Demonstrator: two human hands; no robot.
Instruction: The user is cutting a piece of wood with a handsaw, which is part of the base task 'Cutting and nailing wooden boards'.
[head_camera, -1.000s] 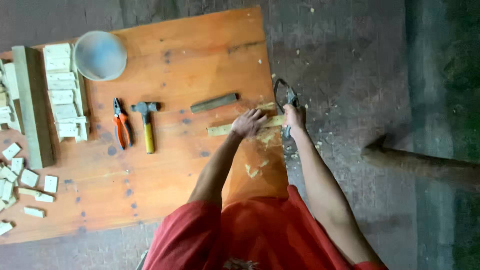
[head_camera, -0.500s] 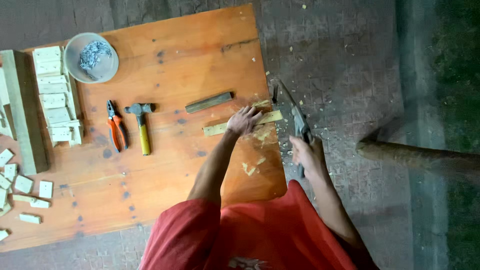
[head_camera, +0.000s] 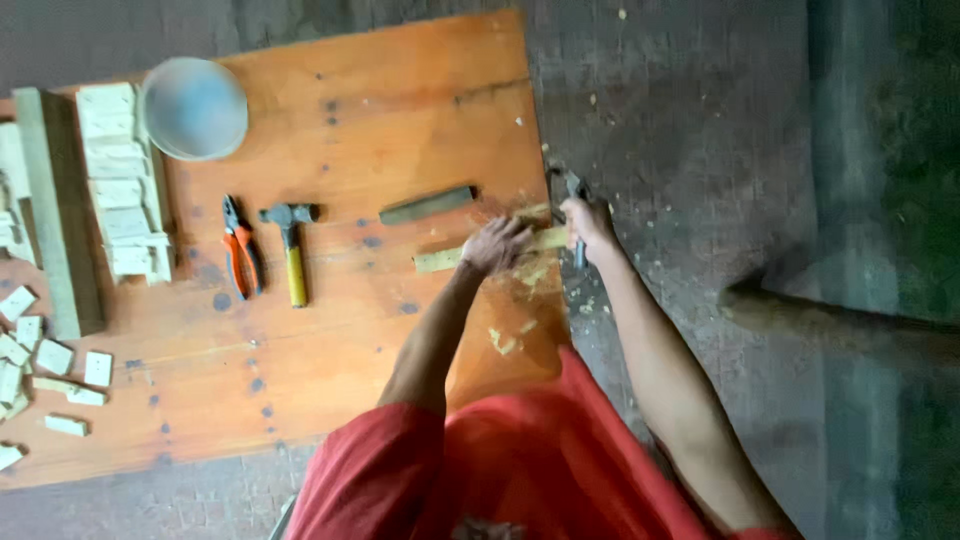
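Left hand (head_camera: 497, 243) presses a thin wooden strip (head_camera: 440, 259) flat at the desk's (head_camera: 400, 110) right edge. Right hand (head_camera: 587, 220), grip clenched on a metal cutting tool (head_camera: 574, 190), works the strip's overhanging end. Strip looks light, stiff, splintery; best pinned mid-length, near the cut.

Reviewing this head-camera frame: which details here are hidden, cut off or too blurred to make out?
- Dark metal tool in the right hand: motion blur hides its type.
- Pale wooden strip: its middle is covered by the left hand.
- Round grey bowl: contents blurred.
- Small pale wooden blocks: cut off by the left edge.
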